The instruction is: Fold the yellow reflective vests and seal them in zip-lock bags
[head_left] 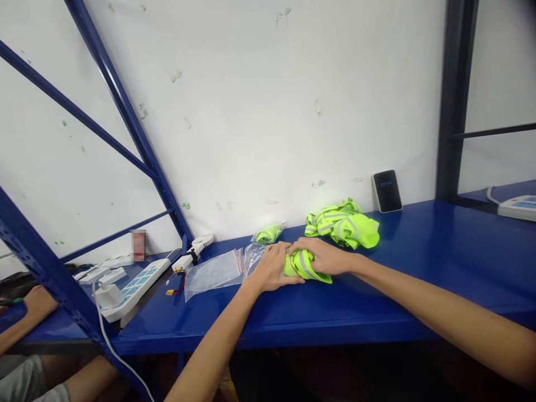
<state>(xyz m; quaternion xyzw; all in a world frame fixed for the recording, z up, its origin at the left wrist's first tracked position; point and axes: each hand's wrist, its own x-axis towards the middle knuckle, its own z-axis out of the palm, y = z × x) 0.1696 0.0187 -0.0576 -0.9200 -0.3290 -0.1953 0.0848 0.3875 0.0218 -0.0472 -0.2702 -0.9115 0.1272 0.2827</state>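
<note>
Both my hands press on a small folded neon-yellow reflective vest (pixel 305 265) lying on the blue shelf (pixel 377 296). My left hand (pixel 272 267) grips its left end with curled fingers. My right hand (pixel 320 255) lies over its top and right side, fingers closed round the cloth. Just left of my left hand lie clear plastic bags (pixel 215 271). A bagged rolled vest (pixel 268 233) rests near the wall behind my hands.
A loose heap of neon vests (pixel 343 223) lies behind right. A black device (pixel 386 191) leans on the white wall. White power strips (pixel 134 285), a small white fan (pixel 196 248) and cables sit left. Another person's hand (pixel 37 301) and knee show at far left.
</note>
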